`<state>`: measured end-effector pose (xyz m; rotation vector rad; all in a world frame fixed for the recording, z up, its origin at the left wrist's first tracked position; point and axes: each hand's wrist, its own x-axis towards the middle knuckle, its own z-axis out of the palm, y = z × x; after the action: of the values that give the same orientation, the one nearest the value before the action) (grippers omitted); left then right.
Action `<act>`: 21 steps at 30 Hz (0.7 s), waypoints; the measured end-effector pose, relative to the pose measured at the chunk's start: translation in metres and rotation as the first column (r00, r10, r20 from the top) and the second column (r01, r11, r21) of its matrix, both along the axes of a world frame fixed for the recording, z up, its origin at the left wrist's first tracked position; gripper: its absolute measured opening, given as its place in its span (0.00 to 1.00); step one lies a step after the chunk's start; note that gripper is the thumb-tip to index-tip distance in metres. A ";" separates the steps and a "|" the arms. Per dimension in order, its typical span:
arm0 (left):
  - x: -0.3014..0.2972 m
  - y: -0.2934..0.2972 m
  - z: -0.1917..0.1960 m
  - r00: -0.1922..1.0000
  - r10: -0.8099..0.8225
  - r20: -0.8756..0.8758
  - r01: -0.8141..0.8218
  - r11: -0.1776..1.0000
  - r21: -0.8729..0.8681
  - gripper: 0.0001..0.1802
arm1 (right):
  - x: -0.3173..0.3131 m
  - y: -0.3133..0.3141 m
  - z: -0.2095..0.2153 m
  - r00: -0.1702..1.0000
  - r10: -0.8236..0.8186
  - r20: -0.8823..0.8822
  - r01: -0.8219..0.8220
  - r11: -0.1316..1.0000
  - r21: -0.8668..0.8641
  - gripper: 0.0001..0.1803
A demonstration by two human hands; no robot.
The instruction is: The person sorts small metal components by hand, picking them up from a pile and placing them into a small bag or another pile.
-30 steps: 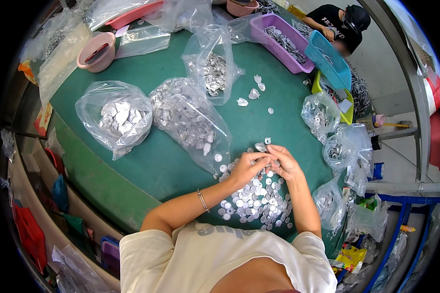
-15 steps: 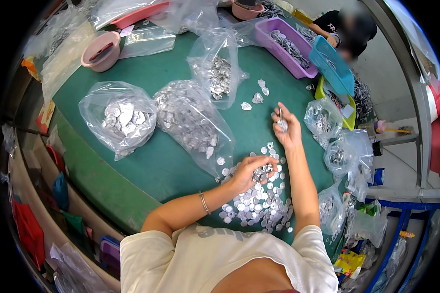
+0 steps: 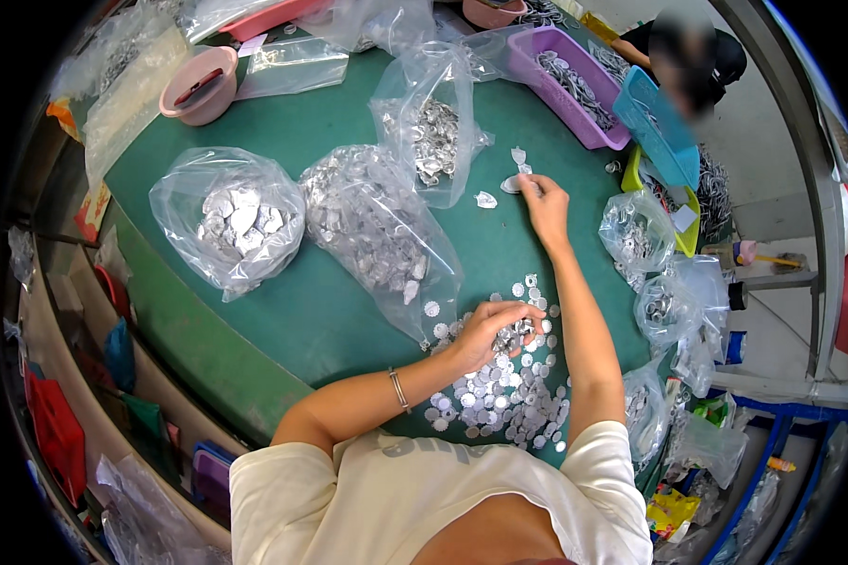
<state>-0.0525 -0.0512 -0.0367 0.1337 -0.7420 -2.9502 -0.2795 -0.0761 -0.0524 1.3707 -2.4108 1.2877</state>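
My left hand [image 3: 492,330] is cupped round several shiny silver metal pieces [image 3: 513,337], just above a spread of small silver scalloped discs [image 3: 499,400] on the green table. Farther off, my right hand [image 3: 547,209] has thumb and fingers pinched on a flat silver metal piece [image 3: 512,185]. Close to those fingertips lie two more such pieces, one being a pointed silver piece [image 3: 485,200]. To the left stand an open clear bag of silver pieces [image 3: 243,221] and a long, full clear bag [image 3: 372,221]. Behind them is another clear bag of metal pieces [image 3: 435,141].
A purple basket [image 3: 575,89], a blue basket [image 3: 655,127] and a lime-green tray [image 3: 686,221] line the far right edge. Small filled bags [image 3: 636,231] run down the right side. A pink bowl [image 3: 198,94] sits far left. Another person [image 3: 697,56] is beyond the baskets.
My right hand has moved farther away, down to the few loose pieces on the table; a silver piece showed in it before. My left hand stays over the discs. The view has shifted slightly.
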 end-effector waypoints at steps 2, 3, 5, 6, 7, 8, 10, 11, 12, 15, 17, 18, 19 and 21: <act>0.001 -0.001 0.000 1.000 0.008 0.011 -0.008 1.000 0.003 0.16 | -0.013 0.007 0.008 0.482 0.074 0.873 0.017 0.995 -0.094 0.17; 0.001 -0.002 0.001 1.000 0.013 0.018 -0.013 1.000 0.004 0.16 | -0.010 0.009 0.013 0.204 0.336 0.919 0.114 0.925 -0.363 0.19; 0.001 -0.003 0.000 0.999 0.022 0.025 -0.022 1.000 0.010 0.16 | -0.007 0.011 0.025 0.009 0.482 0.876 0.187 0.860 -0.475 0.18; 0.001 -0.003 0.000 1.000 0.019 0.024 -0.020 1.000 0.014 0.16 | 0.006 0.011 0.043 0.044 0.457 0.888 0.263 0.852 -0.452 0.18; 0.001 -0.003 0.000 1.000 0.017 0.023 -0.017 1.000 0.018 0.16 | 0.001 0.011 0.038 0.118 0.386 0.915 0.202 0.893 -0.403 0.18; 0.001 -0.003 0.000 1.000 0.019 0.022 -0.019 1.000 0.015 0.16 | -0.009 0.011 0.027 0.195 0.315 0.929 0.145 0.927 -0.345 0.18; -0.001 -0.002 0.001 1.000 0.007 0.016 -0.007 1.000 0.008 0.16 | -0.019 0.014 0.012 0.565 0.136 0.814 -0.007 0.987 -0.160 0.19; -0.002 -0.001 0.002 1.000 -0.001 0.018 0.001 1.000 0.011 0.16 | -0.020 0.014 0.004 0.798 0.058 0.599 -0.068 0.998 -0.006 0.19; -0.002 -0.001 0.001 1.000 -0.001 0.023 0.001 1.000 0.014 0.16 | -0.018 0.010 -0.002 0.948 0.027 0.317 -0.082 0.984 0.161 0.20; 0.000 -0.003 -0.003 0.999 0.020 0.044 -0.021 1.000 0.017 0.16 | 0.021 -0.009 0.018 0.986 0.032 -0.163 0.024 0.943 0.332 0.18; 0.000 -0.001 -0.003 0.999 0.012 0.045 -0.013 1.000 0.016 0.16 | 0.013 -0.009 0.013 0.980 0.110 -0.167 -0.057 0.955 0.291 0.16; -0.001 -0.001 -0.003 0.999 0.010 0.046 -0.010 1.000 0.015 0.16 | 0.005 -0.010 0.012 0.977 0.159 -0.145 -0.115 0.956 0.272 0.15; -0.001 0.000 -0.003 0.999 0.007 0.047 -0.007 1.000 0.014 0.16 | -0.002 -0.008 0.010 0.970 0.208 -0.123 -0.173 0.953 0.250 0.14; 0.000 -0.001 -0.002 0.998 0.001 0.056 -0.002 1.000 0.014 0.16 | -0.005 -0.008 0.010 0.988 0.046 0.144 -0.059 0.994 0.092 0.12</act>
<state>-0.0527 -0.0520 -0.0388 0.2186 -0.7284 -2.9615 -0.2844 -0.0837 -0.0429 1.4216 -2.5777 1.3419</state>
